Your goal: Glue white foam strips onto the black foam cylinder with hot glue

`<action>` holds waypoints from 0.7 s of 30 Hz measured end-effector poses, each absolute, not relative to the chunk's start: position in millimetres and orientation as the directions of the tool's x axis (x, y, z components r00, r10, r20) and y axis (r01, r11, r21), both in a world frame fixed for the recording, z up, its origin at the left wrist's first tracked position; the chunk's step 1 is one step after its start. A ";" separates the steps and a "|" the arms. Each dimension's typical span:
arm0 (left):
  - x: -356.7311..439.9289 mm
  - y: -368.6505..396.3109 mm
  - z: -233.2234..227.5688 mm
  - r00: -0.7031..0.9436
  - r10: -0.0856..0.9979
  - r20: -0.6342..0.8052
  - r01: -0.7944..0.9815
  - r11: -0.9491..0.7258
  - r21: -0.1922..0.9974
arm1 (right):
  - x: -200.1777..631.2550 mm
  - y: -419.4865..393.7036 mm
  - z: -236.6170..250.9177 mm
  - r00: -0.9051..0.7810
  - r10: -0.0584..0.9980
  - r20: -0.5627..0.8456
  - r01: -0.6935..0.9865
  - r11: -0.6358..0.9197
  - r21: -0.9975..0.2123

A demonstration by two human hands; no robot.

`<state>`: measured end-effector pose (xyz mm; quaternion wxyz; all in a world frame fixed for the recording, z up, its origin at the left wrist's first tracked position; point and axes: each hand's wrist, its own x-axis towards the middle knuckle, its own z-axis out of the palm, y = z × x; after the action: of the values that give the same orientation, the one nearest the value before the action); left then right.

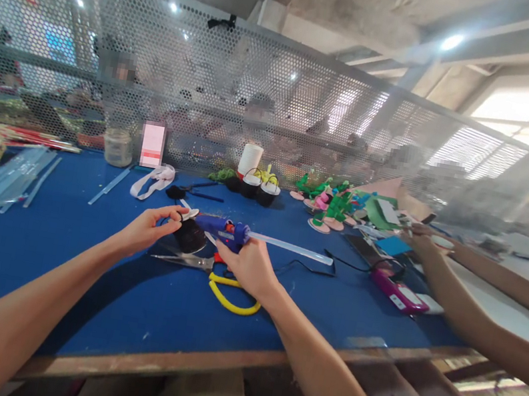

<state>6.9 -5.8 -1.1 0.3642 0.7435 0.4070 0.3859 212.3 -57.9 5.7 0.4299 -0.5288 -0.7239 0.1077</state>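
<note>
My right hand (253,265) is wrapped round a blue hot glue gun (221,228), with a long clear glue stick (291,248) jutting from its back. Its front end is above a small black bucket (189,237). My left hand (158,226) is closed at that bucket's rim, fingertips beside a small white piece (189,214); whether this piece is loose or part of the bucket I cannot tell. Scissors with yellow handles (234,296) lie under my right hand, blades pointing left.
Clear glue sticks (12,176) lie left, near a glass jar (118,146) and white ribbon (153,181). Small buckets (269,190) and green figures (339,207) stand at the back. At right are a magenta device (398,293) and a co-worker's arms (461,295). A perforated screen (201,93) rises behind.
</note>
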 end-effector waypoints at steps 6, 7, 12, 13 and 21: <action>7.0 -5.3 -2.0 0.363 0.885 0.290 0.321 -0.411 0.853 | 209.9 -60.3 6.1 -0.070 0.870 0.488 0.658 0.408 -0.633; 7.1 -5.2 -2.0 0.364 0.884 0.295 0.318 -0.415 0.852 | 209.0 -61.3 6.0 -0.075 0.875 0.478 0.652 0.406 -0.640; 7.1 -5.1 -1.0 0.363 0.887 0.286 0.323 -0.407 0.854 | 210.6 -61.4 6.9 -0.062 0.883 0.464 0.633 0.395 -0.666; 6.8 -5.0 -1.0 0.366 0.887 0.283 0.325 -0.407 0.854 | 212.3 -60.2 7.1 -0.048 0.885 0.462 0.634 0.385 -0.671; 4.3 -3.4 0.0 0.422 0.871 0.251 0.298 -0.394 0.869 | 222.2 -49.8 6.7 0.015 0.910 0.414 0.672 0.297 -0.679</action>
<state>4.3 -3.4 0.0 0.3876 0.7487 0.3905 0.3697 222.2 -49.8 6.7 0.4199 -0.5754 -0.6873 0.1422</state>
